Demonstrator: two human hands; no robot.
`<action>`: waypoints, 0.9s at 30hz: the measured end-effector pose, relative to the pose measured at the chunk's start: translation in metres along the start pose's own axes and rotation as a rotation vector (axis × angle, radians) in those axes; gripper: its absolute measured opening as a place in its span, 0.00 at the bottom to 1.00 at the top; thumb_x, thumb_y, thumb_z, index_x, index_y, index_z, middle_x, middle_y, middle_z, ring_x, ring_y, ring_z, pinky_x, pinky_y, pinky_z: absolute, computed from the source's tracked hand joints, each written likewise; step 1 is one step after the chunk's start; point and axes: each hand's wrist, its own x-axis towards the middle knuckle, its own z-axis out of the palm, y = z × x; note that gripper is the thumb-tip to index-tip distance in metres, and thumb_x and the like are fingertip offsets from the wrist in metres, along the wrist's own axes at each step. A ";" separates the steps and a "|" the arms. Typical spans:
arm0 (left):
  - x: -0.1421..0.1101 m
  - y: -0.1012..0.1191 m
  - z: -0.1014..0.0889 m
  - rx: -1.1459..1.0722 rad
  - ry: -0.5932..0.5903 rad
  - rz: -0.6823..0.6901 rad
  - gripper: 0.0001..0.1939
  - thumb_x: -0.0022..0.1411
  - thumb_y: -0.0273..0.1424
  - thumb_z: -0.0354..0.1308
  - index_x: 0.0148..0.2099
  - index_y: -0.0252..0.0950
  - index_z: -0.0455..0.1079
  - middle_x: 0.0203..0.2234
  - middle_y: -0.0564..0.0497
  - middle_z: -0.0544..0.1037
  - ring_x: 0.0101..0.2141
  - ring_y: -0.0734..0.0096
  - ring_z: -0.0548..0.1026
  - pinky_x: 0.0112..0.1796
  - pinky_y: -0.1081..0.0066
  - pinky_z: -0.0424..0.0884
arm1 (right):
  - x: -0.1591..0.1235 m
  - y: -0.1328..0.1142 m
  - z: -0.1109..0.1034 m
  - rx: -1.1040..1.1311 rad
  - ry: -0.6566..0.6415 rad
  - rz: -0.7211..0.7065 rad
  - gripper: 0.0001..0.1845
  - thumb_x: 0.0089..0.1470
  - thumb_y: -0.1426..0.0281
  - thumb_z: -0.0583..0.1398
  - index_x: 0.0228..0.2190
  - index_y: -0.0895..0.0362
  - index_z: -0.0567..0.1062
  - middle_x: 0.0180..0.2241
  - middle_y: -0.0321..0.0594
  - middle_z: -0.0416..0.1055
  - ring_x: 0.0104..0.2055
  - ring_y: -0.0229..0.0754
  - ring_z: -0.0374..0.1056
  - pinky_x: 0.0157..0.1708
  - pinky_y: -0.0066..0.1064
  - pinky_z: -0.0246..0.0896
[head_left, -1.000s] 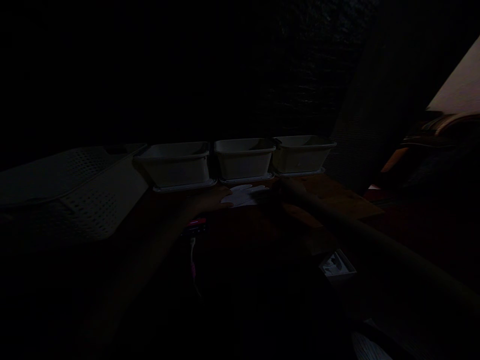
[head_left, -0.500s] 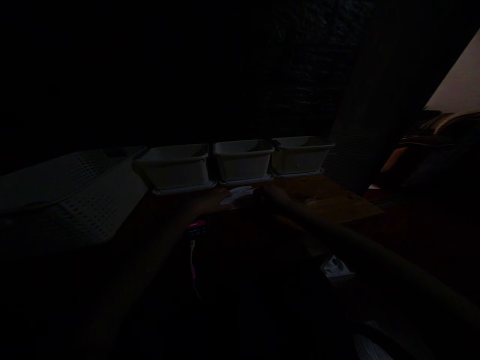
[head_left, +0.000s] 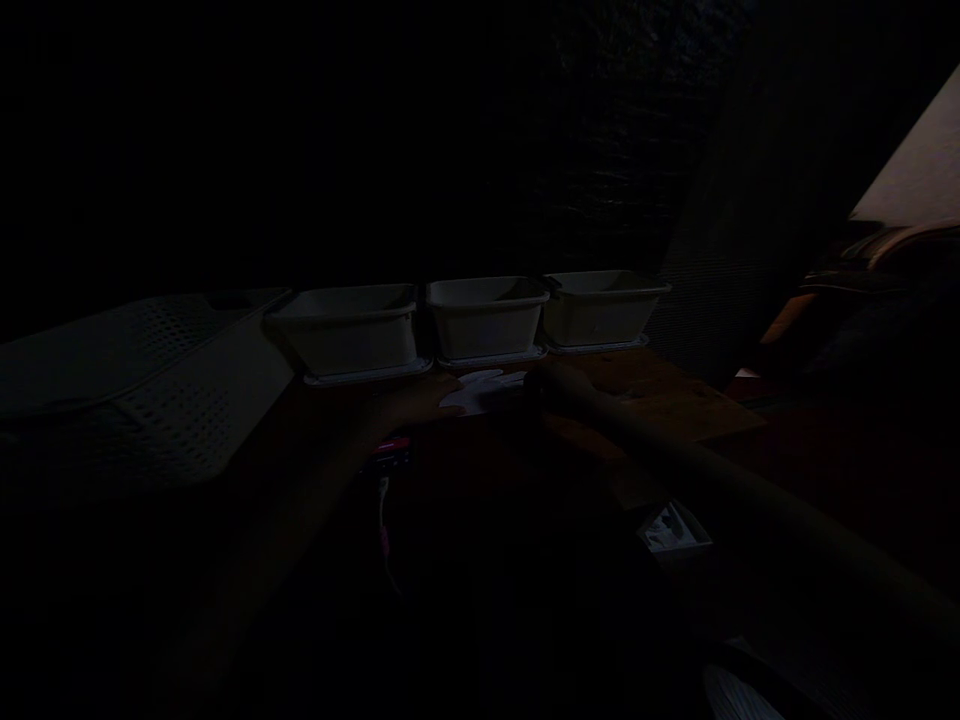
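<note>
The view is very dark. A flat white piece with a lobed, finger-like edge (head_left: 474,392), perhaps a glove or cloth, lies on the wooden table (head_left: 675,400). At its left end is my left hand (head_left: 424,397), its fingers seeming closed on the edge, though darkness blurs them. My right hand (head_left: 561,386) is closed in a fist-like shape at the right end of the white piece. What lies inside its fingers is hidden.
Three pale tubs (head_left: 341,340) stand in a row behind the hands, beside a perforated basket (head_left: 247,400) on the left. A dark device (head_left: 390,456) with a white cable (head_left: 382,515) lies nearer. A small open box (head_left: 673,530) is at the lower right.
My right hand has shifted slightly right, away from my left hand. More of the white piece shows between them. My left hand is almost where it was.
</note>
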 end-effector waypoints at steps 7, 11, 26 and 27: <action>0.000 0.001 -0.001 0.004 -0.024 -0.014 0.25 0.73 0.39 0.56 0.67 0.36 0.64 0.69 0.42 0.62 0.65 0.58 0.63 0.62 0.63 0.60 | 0.015 0.020 0.012 -0.057 0.050 -0.019 0.18 0.66 0.68 0.53 0.49 0.58 0.79 0.52 0.55 0.76 0.54 0.55 0.75 0.49 0.42 0.68; 0.000 0.002 -0.003 0.005 -0.017 -0.017 0.24 0.72 0.40 0.57 0.66 0.38 0.65 0.66 0.43 0.66 0.63 0.59 0.66 0.61 0.65 0.62 | 0.018 0.025 0.014 -0.066 0.041 0.001 0.18 0.66 0.69 0.54 0.50 0.60 0.79 0.52 0.55 0.76 0.54 0.54 0.75 0.50 0.41 0.68; -0.002 0.005 -0.006 -0.027 -0.026 -0.024 0.22 0.71 0.38 0.57 0.63 0.35 0.67 0.64 0.41 0.68 0.61 0.59 0.68 0.59 0.66 0.64 | 0.012 0.030 0.008 -0.078 0.014 0.055 0.19 0.66 0.69 0.52 0.49 0.60 0.80 0.54 0.58 0.75 0.54 0.59 0.75 0.49 0.48 0.70; -0.002 0.005 -0.005 -0.027 -0.029 -0.030 0.23 0.71 0.39 0.57 0.63 0.34 0.67 0.64 0.41 0.68 0.61 0.58 0.68 0.60 0.66 0.63 | 0.013 0.030 0.009 -0.076 0.016 0.053 0.19 0.65 0.70 0.53 0.49 0.60 0.80 0.53 0.57 0.76 0.54 0.59 0.75 0.48 0.48 0.70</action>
